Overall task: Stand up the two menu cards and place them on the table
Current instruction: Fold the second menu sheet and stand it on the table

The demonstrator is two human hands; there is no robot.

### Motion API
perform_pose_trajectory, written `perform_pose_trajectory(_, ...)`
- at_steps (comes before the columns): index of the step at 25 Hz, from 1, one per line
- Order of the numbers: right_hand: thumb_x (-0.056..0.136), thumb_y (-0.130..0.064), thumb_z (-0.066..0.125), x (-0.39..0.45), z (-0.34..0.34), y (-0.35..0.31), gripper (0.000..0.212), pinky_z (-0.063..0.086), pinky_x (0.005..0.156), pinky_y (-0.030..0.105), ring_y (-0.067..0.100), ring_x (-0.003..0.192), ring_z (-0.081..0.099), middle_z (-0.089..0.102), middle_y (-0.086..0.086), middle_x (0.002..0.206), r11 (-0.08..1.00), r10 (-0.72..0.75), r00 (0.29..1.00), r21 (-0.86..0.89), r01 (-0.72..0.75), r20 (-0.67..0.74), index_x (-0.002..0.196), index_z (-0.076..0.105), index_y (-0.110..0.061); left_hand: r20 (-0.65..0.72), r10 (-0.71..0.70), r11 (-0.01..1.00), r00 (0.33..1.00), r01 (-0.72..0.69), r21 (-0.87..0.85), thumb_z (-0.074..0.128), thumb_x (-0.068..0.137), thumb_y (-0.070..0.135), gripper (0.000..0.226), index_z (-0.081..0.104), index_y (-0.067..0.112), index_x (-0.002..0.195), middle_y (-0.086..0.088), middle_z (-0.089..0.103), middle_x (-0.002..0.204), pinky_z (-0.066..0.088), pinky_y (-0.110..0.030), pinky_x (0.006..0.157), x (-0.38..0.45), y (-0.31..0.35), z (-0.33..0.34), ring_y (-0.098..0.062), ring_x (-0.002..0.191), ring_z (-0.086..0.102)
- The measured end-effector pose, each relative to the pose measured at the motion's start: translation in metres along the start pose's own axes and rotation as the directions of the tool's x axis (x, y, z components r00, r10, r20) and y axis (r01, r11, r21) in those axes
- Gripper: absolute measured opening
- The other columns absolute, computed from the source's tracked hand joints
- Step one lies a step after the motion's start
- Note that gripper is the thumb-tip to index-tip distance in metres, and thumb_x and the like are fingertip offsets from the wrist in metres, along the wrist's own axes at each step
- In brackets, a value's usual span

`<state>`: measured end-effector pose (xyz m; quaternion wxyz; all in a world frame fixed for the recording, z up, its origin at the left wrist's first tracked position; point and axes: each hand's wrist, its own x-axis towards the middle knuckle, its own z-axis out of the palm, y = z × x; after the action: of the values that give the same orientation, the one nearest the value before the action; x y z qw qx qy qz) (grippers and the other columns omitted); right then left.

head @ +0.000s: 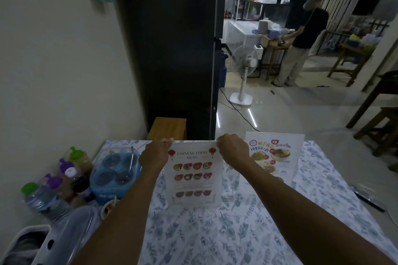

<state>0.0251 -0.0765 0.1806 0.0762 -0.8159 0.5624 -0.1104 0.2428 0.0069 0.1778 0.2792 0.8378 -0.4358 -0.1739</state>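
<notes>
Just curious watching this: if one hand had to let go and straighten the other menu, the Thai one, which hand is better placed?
Probably the right hand. It pinches the Chinese menu's top corner right beside the Thai menu; the left hand would have to cross over.

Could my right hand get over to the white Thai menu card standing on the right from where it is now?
Probably yes: the right hand sits beside the white Thai menu card, nothing between, but it's pinching the Chinese food menu card.
</notes>
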Motion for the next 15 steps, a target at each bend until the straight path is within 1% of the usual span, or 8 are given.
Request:
perform_pose_trajectory(2, 0.096, -0.025, 0.058, 0.003, 0.001, 0.001, 0.022, 0.054, 0.058, 0.029, 0.016, 0.057, 0.059, 0.060, 0.001, 0.069, 1.000, 0.012, 1.000, 0.018, -0.012, -0.002, 0.075, 0.060, -0.016, -0.006, 0.011, 1.000, 1.000, -0.011, 0.002, 0.036, 0.099, 0.061, 0.052, 0.069, 0.020, 0.100, -0.003, 0.067, 0.090, 0.052, -0.045, 0.088, 0.004, -0.001, 0.003, -0.027, 0.092, 0.067)
perform_pose_trajectory(5, 0.097, -0.024, 0.057, 0.003, 0.003, 0.000, 0.025, 0.045, 0.053, 0.025, 0.012, 0.053, 0.053, 0.056, -0.002, 0.066, 0.998, 0.043, 0.999, 0.054, -0.043, 0.001, 0.073, 0.055, -0.017, -0.001, 0.012, 1.000, 1.000, -0.012, 0.026, 0.034, 0.099, 0.061, 0.056, 0.069, 0.018, 0.097, -0.004, 0.068, 0.088, 0.052, -0.043, 0.085, 0.006, 0.002, 0.002, -0.025, 0.086, 0.065)
perform_pose_trajectory(7, 0.097, -0.024, 0.056, 0.005, 0.008, -0.002, 0.024, 0.045, 0.054, 0.024, 0.014, 0.056, 0.057, 0.061, 0.001, 0.071, 0.990, 0.079, 0.996, 0.117, -0.082, 0.027, 0.074, 0.055, -0.017, -0.019, 0.021, 0.999, 1.000, -0.020, 0.046, 0.033, 0.100, 0.060, 0.056, 0.069, 0.017, 0.098, -0.007, 0.070, 0.091, 0.052, -0.042, 0.084, 0.005, 0.003, 0.001, -0.025, 0.088, 0.066)
perform_pose_trajectory(9, 0.097, -0.022, 0.054, 0.008, 0.005, -0.004, 0.023, 0.048, 0.058, 0.025, 0.017, 0.063, 0.062, 0.068, 0.006, 0.080, 0.967, 0.106, 0.991, 0.226, -0.122, 0.085, 0.076, 0.059, -0.014, -0.058, 0.039, 0.991, 0.998, -0.031, 0.132, 0.035, 0.102, 0.056, 0.054, 0.070, 0.015, 0.100, -0.009, 0.070, 0.091, 0.044, -0.037, 0.078, 0.000, 0.007, -0.001, -0.021, 0.083, 0.060)
perform_pose_trajectory(10, 0.097, -0.021, 0.054, 0.009, 0.002, -0.003, 0.021, 0.050, 0.061, 0.026, 0.019, 0.068, 0.065, 0.071, 0.007, 0.085, 0.952, 0.107, 0.988, 0.275, -0.134, 0.112, 0.081, 0.063, -0.012, -0.081, 0.050, 0.984, 0.995, -0.036, 0.174, 0.036, 0.103, 0.054, 0.052, 0.070, 0.015, 0.098, -0.008, 0.068, 0.086, 0.040, -0.035, 0.077, -0.005, 0.008, -0.004, -0.020, 0.079, 0.055)
perform_pose_trajectory(12, 0.096, -0.021, 0.056, 0.008, -0.003, 0.001, 0.018, 0.055, 0.072, 0.030, 0.023, 0.084, 0.068, 0.072, 0.009, 0.099, 0.934, 0.104, 0.987, 0.330, -0.138, 0.119, 0.104, 0.067, -0.010, -0.114, 0.066, 0.974, 0.991, -0.039, 0.225, 0.038, 0.103, 0.053, 0.050, 0.062, 0.014, 0.082, 0.002, 0.054, 0.068, 0.037, -0.033, 0.076, -0.010, 0.011, -0.011, -0.016, 0.071, 0.051)
perform_pose_trajectory(14, 0.094, -0.022, 0.060, 0.003, -0.009, 0.003, 0.029, 0.056, 0.082, 0.036, 0.024, 0.095, 0.067, 0.069, 0.008, 0.111, 0.932, 0.094, 0.989, 0.339, -0.128, 0.113, 0.122, 0.061, -0.014, -0.128, 0.105, 0.969, 0.986, -0.072, 0.237, 0.038, 0.103, 0.052, 0.052, 0.052, 0.017, 0.066, 0.006, 0.046, 0.059, 0.037, -0.033, 0.075, -0.012, 0.017, -0.018, -0.010, 0.057, 0.046)
perform_pose_trajectory(15, 0.093, -0.023, 0.061, 0.002, -0.014, 0.005, 0.033, 0.057, 0.085, 0.038, 0.024, 0.097, 0.066, 0.067, 0.008, 0.114, 0.931, 0.096, 0.990, 0.342, -0.127, 0.108, 0.125, 0.060, -0.015, -0.125, 0.133, 0.965, 0.983, -0.099, 0.243, 0.037, 0.103, 0.051, 0.053, 0.050, 0.019, 0.063, 0.005, 0.047, 0.058, 0.038, -0.032, 0.074, -0.012, 0.020, -0.019, -0.008, 0.054, 0.044)
